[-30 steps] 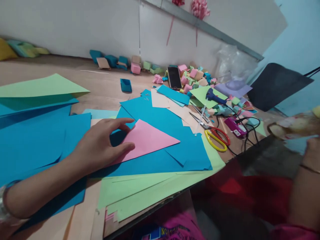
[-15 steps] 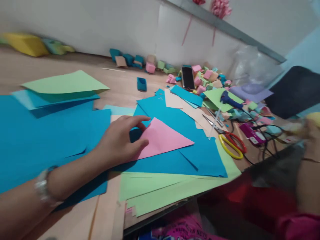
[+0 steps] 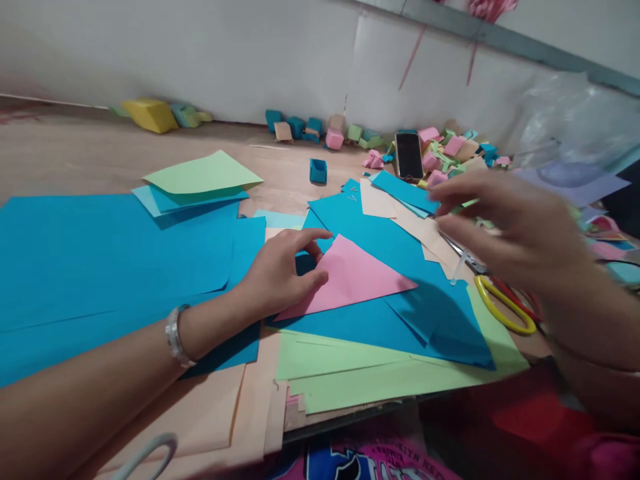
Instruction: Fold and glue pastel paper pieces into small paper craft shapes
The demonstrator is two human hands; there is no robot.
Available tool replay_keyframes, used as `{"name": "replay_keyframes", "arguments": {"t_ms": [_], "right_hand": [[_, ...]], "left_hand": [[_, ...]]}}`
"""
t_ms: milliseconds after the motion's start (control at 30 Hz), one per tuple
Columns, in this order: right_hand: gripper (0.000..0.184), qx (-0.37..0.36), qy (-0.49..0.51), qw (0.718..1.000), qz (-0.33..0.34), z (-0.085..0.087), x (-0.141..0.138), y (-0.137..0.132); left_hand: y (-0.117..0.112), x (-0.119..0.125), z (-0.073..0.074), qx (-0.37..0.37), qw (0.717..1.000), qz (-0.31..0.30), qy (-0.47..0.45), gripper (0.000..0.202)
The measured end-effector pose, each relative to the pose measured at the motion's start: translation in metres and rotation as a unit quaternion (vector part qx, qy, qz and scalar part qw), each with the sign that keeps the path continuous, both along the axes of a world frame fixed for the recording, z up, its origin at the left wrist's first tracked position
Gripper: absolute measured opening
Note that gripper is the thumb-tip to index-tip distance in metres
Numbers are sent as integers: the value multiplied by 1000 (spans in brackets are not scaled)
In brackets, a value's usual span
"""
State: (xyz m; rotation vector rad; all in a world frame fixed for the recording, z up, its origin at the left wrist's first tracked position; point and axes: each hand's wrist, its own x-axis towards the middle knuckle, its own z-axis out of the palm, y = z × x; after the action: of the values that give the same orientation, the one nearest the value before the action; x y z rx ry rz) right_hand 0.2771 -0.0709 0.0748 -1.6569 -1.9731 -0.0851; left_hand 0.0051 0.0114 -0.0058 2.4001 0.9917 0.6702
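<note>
A folded pink paper triangle (image 3: pixel 357 277) lies on the stacked blue sheets (image 3: pixel 385 233). My left hand (image 3: pixel 293 270) rests over its left part, thumb on the pink paper and curved fingers apart from the thumb. To the right, my right hand (image 3: pixel 510 227) hovers above the table, smeared by motion. Its thumb and fingers point left with a gap between them, and nothing shows in it. Below it, partly covered, are scissors (image 3: pixel 505 305) with yellow and red handles. Near its fingertips lies a blue paper strip (image 3: pixel 405 192).
Light green sheets (image 3: pixel 360 387) lie along the table's front edge. A larger blue stack (image 3: pixel 115 253) spreads at left, with a folded green paper (image 3: pixel 205 175) on top. A phone (image 3: pixel 409 156) stands among small paper boxes (image 3: pixel 455 145) by the wall.
My right hand has come in from the far right edge to above the scissors. The view has turned left. My left hand stays on the pink paper.
</note>
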Motion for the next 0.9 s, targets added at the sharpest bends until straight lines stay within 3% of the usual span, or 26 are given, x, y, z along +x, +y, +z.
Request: {"name": "replay_keyframes", "arguments": {"t_ms": [67, 133, 233, 300, 533, 733, 800, 900], "right_hand": [[29, -76, 8, 994, 76, -20, -25, 20], [32, -140, 40, 984, 102, -43, -42, 38], [32, -180, 114, 968, 129, -71, -49, 50], [28, -177, 141, 964, 139, -80, -47, 49], [11, -172, 176, 962, 119, -78, -48, 41], [9, -190, 328, 922, 76, -78, -46, 44], [8, -171, 374, 909, 67, -80, -42, 47], [9, -91, 419, 902, 44, -82, -34, 53]], "left_hand": [[-1, -1, -1, 2, 1000, 0, -19, 43], [-2, -2, -3, 7, 999, 5, -43, 41], [-3, -2, -4, 17, 997, 10, -72, 37], [-2, -2, -5, 11, 997, 5, -77, 36], [2, -1, -7, -38, 995, 14, -93, 36], [2, -3, -3, -131, 977, 17, -169, 38], [2, -3, -3, -152, 972, 15, -179, 44], [2, -3, -6, -124, 975, 38, -182, 48]]}}
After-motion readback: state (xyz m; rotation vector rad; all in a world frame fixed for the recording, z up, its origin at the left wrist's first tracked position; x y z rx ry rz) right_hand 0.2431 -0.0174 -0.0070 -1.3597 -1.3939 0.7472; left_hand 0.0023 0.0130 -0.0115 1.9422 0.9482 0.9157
